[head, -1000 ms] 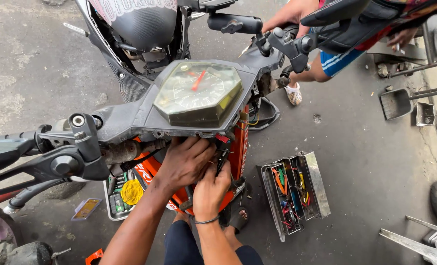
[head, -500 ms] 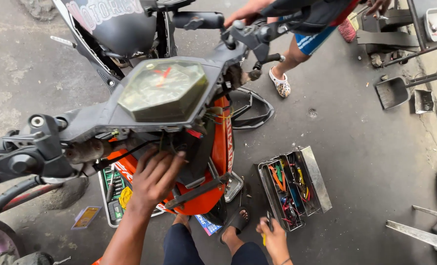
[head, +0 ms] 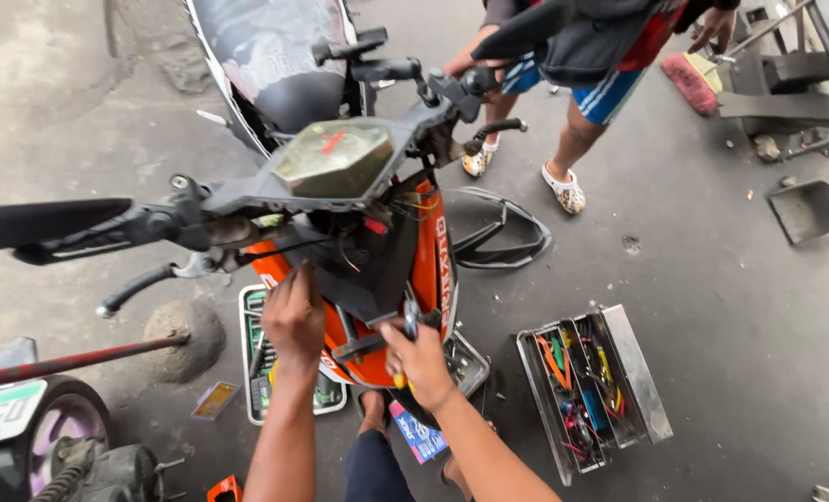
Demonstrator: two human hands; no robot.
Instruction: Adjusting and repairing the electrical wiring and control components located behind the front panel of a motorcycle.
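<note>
An orange and black scooter (head: pixel 433 265) stands in front of me with its handlebar (head: pixel 182 223) and instrument panel (head: pixel 333 158) on top. My left hand (head: pixel 293 316) rests flat on the orange front body panel below the handlebar, fingers spread. My right hand (head: pixel 419 358) is closed around a screwdriver with a dark shaft (head: pixel 411 321) and a yellow handle, its tip pointing up at a black bracket on the front of the scooter.
An open metal toolbox (head: pixel 591 386) with several tools lies on the concrete to my right. A socket set tray (head: pixel 247 349) lies under the scooter. A loose black panel (head: pixel 507 232) lies behind. Another person (head: pixel 582 84) in blue shorts stands beyond the handlebar. A wheel (head: pixel 56 432) is at left.
My right hand has come back from the toolbox side holding a screwdriver and now sits at the scooter's front. The view has risen and widened.
</note>
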